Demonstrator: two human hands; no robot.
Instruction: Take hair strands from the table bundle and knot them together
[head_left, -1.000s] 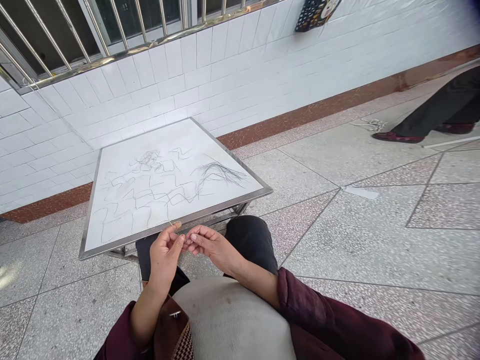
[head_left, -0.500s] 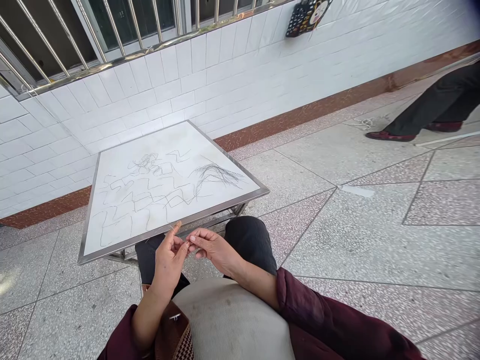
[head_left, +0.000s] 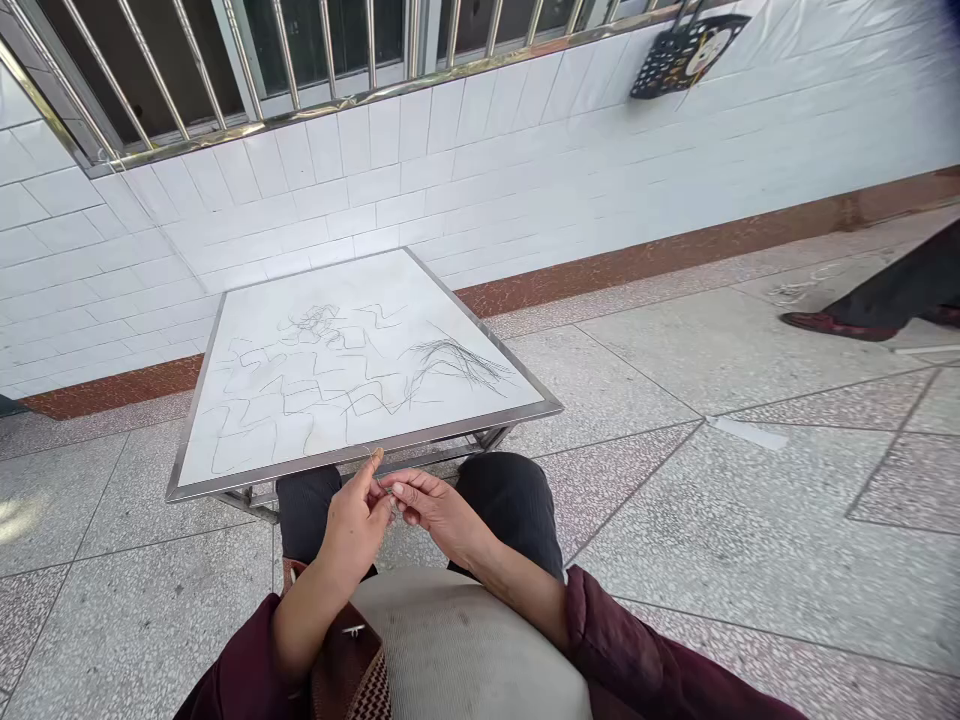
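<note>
My left hand [head_left: 352,525] and my right hand [head_left: 439,510] meet in front of my body, just below the near edge of a white steel-rimmed table top [head_left: 375,290]. Between their fingertips I pinch a thin fine strand [head_left: 380,484], perhaps a hair. Its far end is too fine to follow. On the table top lie many thin dark strands in zigzag lines [head_left: 292,400], and a loose tuft of them [head_left: 457,362] sits towards the right corner.
My dark-trousered knees [head_left: 514,505] sit under the table's near edge, with a pale cloth [head_left: 465,640] across my lap. Behind stands a white tiled wall [head_left: 480,170] with a barred window. A co-worker's leg and dark red shoe [head_left: 836,325] show at the right.
The whole view has shifted slightly as my head moved. My hands stay together on the strand. The other person's leg sits further towards the right edge.
</note>
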